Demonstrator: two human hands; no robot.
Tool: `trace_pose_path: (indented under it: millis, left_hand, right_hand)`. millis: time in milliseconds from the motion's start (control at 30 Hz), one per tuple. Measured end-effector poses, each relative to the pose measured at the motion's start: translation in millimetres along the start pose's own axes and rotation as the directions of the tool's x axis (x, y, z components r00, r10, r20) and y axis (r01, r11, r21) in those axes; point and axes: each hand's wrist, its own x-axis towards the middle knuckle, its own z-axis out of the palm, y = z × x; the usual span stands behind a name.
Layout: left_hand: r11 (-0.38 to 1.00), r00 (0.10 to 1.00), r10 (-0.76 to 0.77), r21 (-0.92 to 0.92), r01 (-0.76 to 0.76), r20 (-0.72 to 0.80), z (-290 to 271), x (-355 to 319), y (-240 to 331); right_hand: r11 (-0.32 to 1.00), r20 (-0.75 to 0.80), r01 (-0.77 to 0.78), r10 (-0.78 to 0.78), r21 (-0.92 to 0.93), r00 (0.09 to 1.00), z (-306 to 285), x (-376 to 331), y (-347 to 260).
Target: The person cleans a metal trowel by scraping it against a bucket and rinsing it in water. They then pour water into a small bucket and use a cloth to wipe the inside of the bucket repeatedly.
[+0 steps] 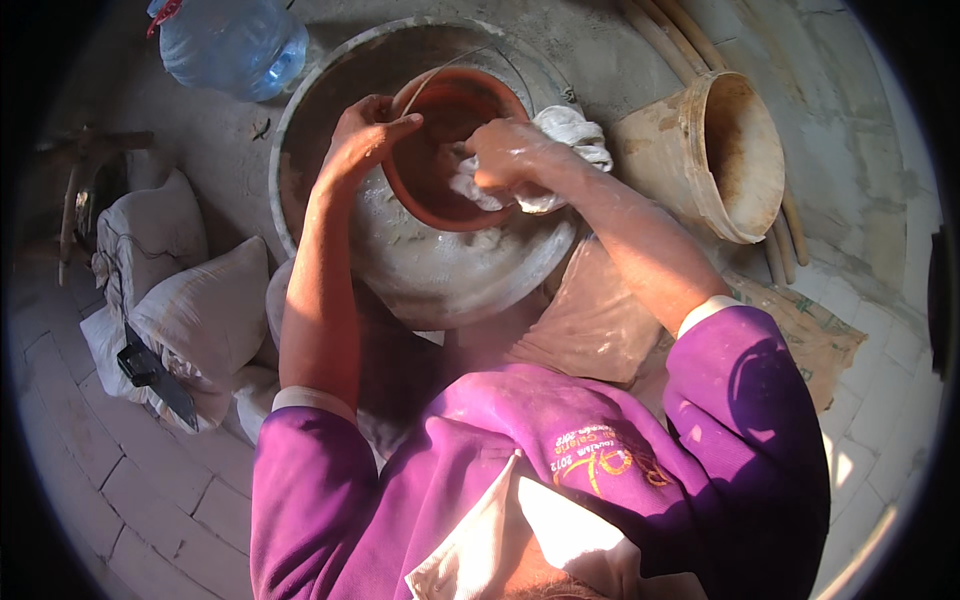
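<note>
A reddish-brown bucket (452, 220) with a thin wire handle tilts over a large round basin (420, 275), its mouth toward me. My left hand (365, 140) is closed on the bucket's left rim, the thumb lying along the inside edge. Inside the bucket, my right hand (515, 158) bunches a wet white cloth (570, 135) against the wall. Part of the cloth hangs over the right rim. Whitish residue coats the basin's bottom and the skin of my right forearm. The palm side of my right hand is hidden.
A dirty whitish plastic bucket (655, 150) lies tipped on the right, beside several long poles (665, 35). Filled white sacks (210, 300) lie at left, with a dark bladed tool (160, 380) by them. A large clear-blue water bottle (230, 50) is at the far left.
</note>
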Motion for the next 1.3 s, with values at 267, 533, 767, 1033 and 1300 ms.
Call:
trace_pose_path:
  millis: [267, 533, 767, 1033, 1300]
  left_hand:
    - [0.853, 0.988, 0.147, 0.511, -0.109, -0.035, 4, -38, 22]
    - [0.723, 0.886, 0.431, 0.652, -0.228, -0.169, -29, -75, 48]
    - [0.627, 0.689, 0.670, 0.708, -0.326, -0.276, -61, -107, 90]
    - [0.864, 0.789, 0.426, -0.058, -0.500, -0.443, -85, -90, 85]
    - [0.843, 0.983, 0.010, -0.527, -0.108, -0.185, -61, -45, -6]
  right_hand:
    - [0.973, -0.138, -0.045, 0.078, 0.228, 0.987, -29, 3, 58]
    - [0.979, -0.038, -0.014, 0.023, 0.205, 0.999, -19, 17, 63]
    - [0.904, -0.319, 0.391, -0.324, 0.174, 0.891, -14, 16, 53]
    - [0.815, -0.553, 0.501, -0.571, -0.293, 0.607, -13, -1, 84]
    - [0.899, -0.251, -0.137, 0.258, 0.416, 0.933, -45, 37, 96]
